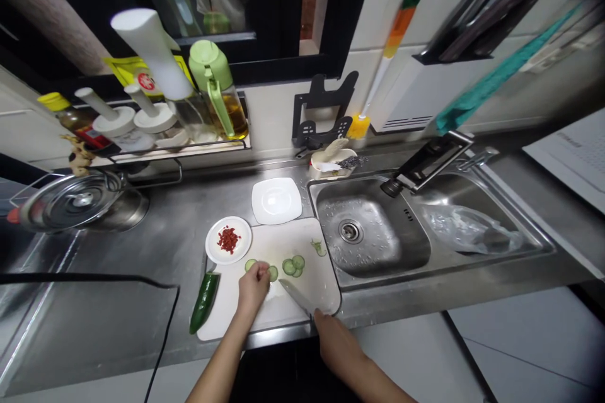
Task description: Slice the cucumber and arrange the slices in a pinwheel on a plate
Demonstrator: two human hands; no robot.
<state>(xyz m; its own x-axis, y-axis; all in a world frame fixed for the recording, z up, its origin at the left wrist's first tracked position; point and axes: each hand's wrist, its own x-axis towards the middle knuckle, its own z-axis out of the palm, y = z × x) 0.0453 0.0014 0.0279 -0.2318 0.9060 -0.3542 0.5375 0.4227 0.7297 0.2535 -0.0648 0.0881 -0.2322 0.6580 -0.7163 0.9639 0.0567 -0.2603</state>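
My right hand (333, 337) is closed around the handle of a kitchen knife (297, 296), whose blade lies low over the white cutting board (231, 308), tip pointing up and left. Over the board's middle, my left hand (254, 286) has its fingers drawn together in a pinch; what is between them is hidden. A cucumber slice (273, 273) sits right by its fingertips, and another shows just behind them. Several overlapping cucumber slices (293, 266) lie farther right. Across the board's left edge rests a cut piece of cucumber (205, 303).
A small plate of chopped red bits (229, 240) overlaps the board's upper left corner. Behind the board stands a white square plate (276, 200). To the right is a steel sink (378, 271); at left, a lidded pot (113, 208). A black cable (165, 327) hangs in the left foreground.
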